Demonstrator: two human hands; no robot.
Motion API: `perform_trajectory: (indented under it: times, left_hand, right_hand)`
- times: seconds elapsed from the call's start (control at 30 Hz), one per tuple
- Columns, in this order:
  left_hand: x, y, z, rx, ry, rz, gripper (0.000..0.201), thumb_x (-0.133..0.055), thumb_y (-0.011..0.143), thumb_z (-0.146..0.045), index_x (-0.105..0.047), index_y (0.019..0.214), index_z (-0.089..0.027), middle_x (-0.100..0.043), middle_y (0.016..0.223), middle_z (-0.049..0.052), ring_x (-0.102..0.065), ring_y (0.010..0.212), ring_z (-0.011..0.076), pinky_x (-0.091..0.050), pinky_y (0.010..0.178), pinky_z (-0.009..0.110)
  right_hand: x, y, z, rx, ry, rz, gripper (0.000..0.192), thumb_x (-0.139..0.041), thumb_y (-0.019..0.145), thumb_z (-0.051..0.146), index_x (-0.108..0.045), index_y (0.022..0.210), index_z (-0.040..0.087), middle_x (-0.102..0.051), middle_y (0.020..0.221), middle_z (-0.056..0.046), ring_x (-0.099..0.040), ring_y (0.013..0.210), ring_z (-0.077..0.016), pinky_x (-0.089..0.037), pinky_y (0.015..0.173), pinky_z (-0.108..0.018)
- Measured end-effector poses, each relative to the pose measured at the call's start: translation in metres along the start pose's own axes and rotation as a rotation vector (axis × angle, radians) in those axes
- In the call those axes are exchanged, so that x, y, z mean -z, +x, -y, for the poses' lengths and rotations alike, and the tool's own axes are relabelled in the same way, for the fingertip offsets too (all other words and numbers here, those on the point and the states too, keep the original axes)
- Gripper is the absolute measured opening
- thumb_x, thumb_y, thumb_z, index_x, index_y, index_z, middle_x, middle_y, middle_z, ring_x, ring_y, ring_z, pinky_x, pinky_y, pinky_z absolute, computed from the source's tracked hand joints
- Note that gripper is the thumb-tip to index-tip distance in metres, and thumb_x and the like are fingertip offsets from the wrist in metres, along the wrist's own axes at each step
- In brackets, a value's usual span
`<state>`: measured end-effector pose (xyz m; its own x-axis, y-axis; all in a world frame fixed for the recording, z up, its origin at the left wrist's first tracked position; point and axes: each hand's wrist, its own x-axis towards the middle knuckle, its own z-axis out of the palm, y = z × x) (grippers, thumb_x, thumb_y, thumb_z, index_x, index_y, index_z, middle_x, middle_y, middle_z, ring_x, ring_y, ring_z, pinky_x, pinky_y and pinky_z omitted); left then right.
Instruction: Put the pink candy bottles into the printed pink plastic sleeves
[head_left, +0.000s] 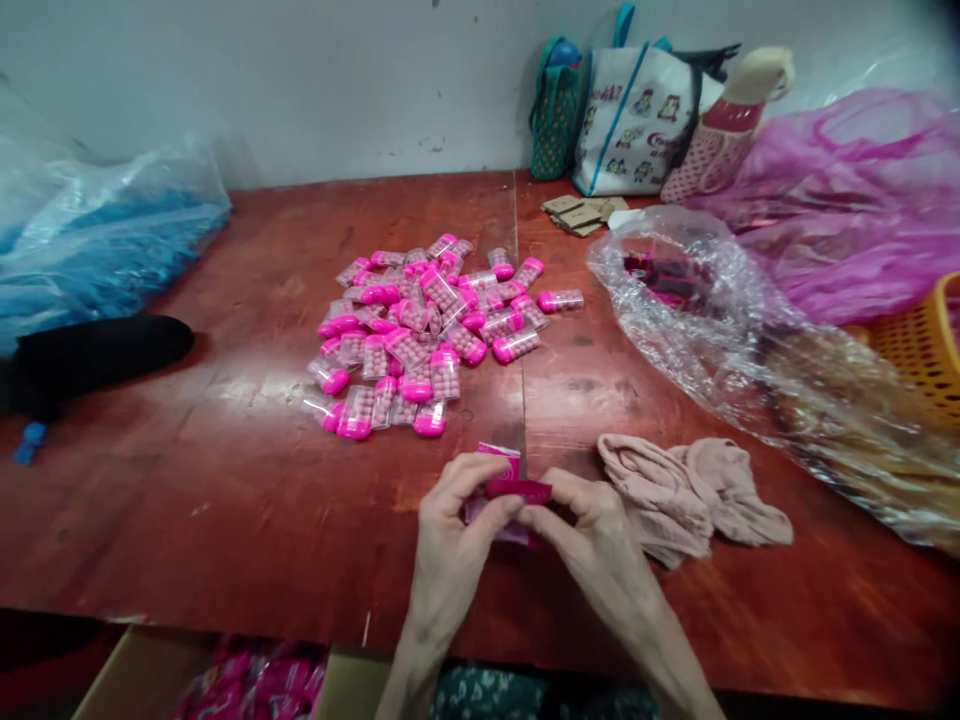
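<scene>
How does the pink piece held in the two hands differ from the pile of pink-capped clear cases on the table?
The small pink piece is pinched between the left hand and right hand, near the table edge; the pile of pink-capped clear cases lies loose farther back on the red wooden table. The piece is single and looks opaque; the cases are many and see-through. Both are bright pink.

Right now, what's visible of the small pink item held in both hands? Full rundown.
The small pink item looks like a glossy magenta plastic piece, a darker bar across a lighter pink part that sticks up behind it. It is pinched between the fingertips of the left hand and the right hand, held just above the red-brown wooden table, near its front edge. Fingers hide most of it, so its exact shape cannot be told.
</scene>
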<state>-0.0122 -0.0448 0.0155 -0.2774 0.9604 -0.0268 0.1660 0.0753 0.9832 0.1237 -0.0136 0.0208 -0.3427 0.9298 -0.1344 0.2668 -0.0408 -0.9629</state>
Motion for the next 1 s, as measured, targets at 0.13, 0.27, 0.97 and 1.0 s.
perform_trajectory:
  times: [0.13,0.27,0.97,1.0]
  left_hand:
    - [-0.008,0.003,-0.002,0.129,-0.214,-0.054,0.012,-0.059,0.078,-0.021,-0.069,0.073,-0.016,-0.061,0.072,0.002,-0.054,0.07,0.0155,-0.042,0.065,0.024]
    - [-0.007,0.004,0.001,0.247,-0.469,-0.114,0.008,-0.063,0.075,-0.02,-0.068,0.072,-0.015,-0.058,0.067,-0.001,-0.049,0.062,0.0111,-0.039,0.058,0.02]
    - [0.003,0.007,0.008,0.442,-0.852,-0.254,0.013,-0.075,0.063,-0.021,-0.068,0.067,-0.011,-0.067,0.061,0.004,-0.061,0.058,0.0141,-0.051,0.061,0.026]
    - [0.002,0.006,0.009,0.445,-0.864,-0.248,0.013,-0.075,0.063,-0.021,-0.068,0.067,-0.012,-0.066,0.061,0.004,-0.061,0.058,0.0139,-0.051,0.061,0.026]
  right_hand:
    - [-0.009,-0.002,0.008,0.003,-0.071,0.004,0.01,-0.057,0.081,0.018,-0.061,0.072,0.017,-0.061,0.075,-0.001,-0.054,0.07,-0.0155,-0.04,0.064,-0.024]
    - [-0.024,0.001,0.001,-0.019,0.096,0.011,0.009,-0.057,0.082,0.019,-0.062,0.074,0.017,-0.062,0.075,0.001,-0.056,0.073,-0.0158,-0.042,0.067,-0.024]
    - [-0.056,0.0,-0.003,-0.011,0.115,-0.121,0.02,-0.056,0.082,0.017,-0.057,0.062,0.015,-0.055,0.06,0.001,-0.049,0.056,-0.0119,-0.039,0.055,-0.021]
    - [-0.057,0.0,-0.005,0.0,0.107,-0.124,0.021,-0.055,0.082,0.016,-0.056,0.061,0.015,-0.054,0.06,0.001,-0.048,0.056,-0.0119,-0.038,0.055,-0.022]
